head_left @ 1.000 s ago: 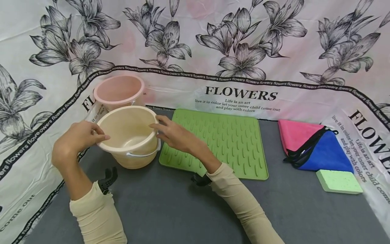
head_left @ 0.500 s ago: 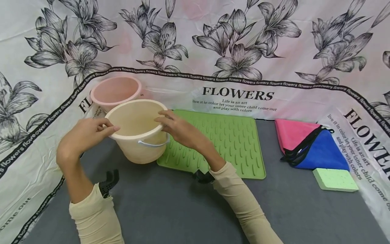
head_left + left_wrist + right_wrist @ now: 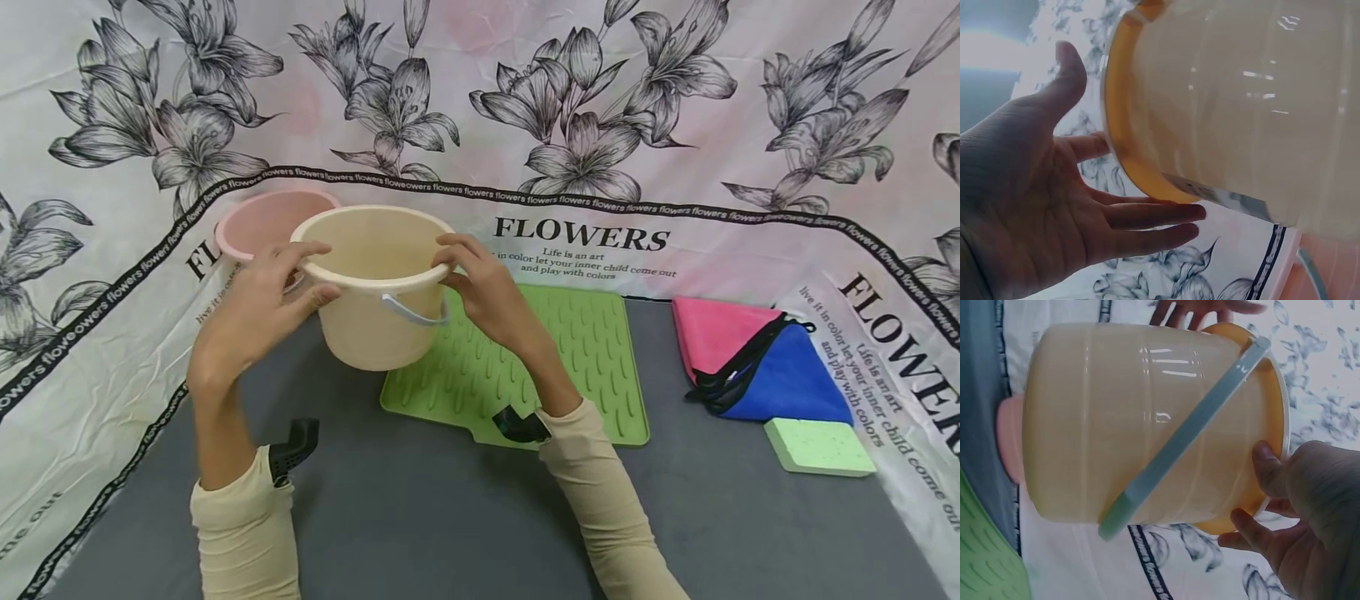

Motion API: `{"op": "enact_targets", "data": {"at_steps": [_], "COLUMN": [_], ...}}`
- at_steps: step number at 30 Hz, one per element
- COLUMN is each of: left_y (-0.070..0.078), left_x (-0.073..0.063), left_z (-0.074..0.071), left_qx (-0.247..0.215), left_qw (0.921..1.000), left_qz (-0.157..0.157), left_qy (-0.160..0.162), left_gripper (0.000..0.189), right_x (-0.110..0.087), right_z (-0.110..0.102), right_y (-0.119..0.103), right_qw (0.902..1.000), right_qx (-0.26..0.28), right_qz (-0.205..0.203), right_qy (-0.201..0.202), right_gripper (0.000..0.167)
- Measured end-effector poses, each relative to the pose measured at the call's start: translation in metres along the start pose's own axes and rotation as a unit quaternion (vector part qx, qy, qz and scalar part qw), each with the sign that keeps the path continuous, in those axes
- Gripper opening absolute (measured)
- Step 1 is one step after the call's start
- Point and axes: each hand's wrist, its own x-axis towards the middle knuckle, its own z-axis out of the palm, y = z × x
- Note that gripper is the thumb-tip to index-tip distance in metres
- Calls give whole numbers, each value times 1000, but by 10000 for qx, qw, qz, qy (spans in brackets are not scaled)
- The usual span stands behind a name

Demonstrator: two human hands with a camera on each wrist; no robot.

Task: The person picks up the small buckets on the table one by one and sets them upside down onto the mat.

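A cream plastic bucket [image 3: 381,325] is held up at the left edge of the green ridged mat [image 3: 555,358], overlapping it in the head view. My left hand [image 3: 251,321] holds the bucket's left rim; one finger reaches over it and others extend along the outer side, as the left wrist view shows. On the opposite side, my right hand [image 3: 491,292] pinches the rim, thumb on the outside. The thin pale handle [image 3: 1185,437] hangs down across the bucket's near side. Its inside bottom is hidden in the head view.
Behind the cream bucket stands a pink bucket [image 3: 255,221], partly hidden. At the right lie a folded pink and blue cloth item [image 3: 783,375] with black cords and a light green sponge [image 3: 819,447]. A flower-print sheet [image 3: 570,150] backs the grey table [image 3: 435,517].
Both hands have lifted the cream bucket and carried it to the right and upward, toward the mat. More of the pink bucket is now covered. The other objects stay put.
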Motion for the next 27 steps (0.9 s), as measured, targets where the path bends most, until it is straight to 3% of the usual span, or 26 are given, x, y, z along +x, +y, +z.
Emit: {"op": "enact_targets", "data": {"at_steps": [4,7,15,23,27], "left_y": [11,15,23,26,27], "left_x": [11,20,38,50,59], "left_z": [11,22,40,51,62], "left_qx": [-183,-364,-592,-1980,-2273], "left_qw": [9993,9970,9885,9686,9594], "left_qz": [93,385,990,1156,1409], "left_qy": [302,560,980,960,893], "left_gripper": [77,78,91,122,134], "right_x": [1,0,-5,-7,-8], "right_z": [-13,-21,-37,-53,-61], "right_y": [3,6,9,6,6], "right_qw": [9979,9944,9878,9785,9698], "right_qx": [22,20,-12,-23,-209], "right_qz": [11,30,14,-82,-171], "right_qy": [648,1059,1558,2063,2424], "right_gripper": [9,9,12,15,16]}}
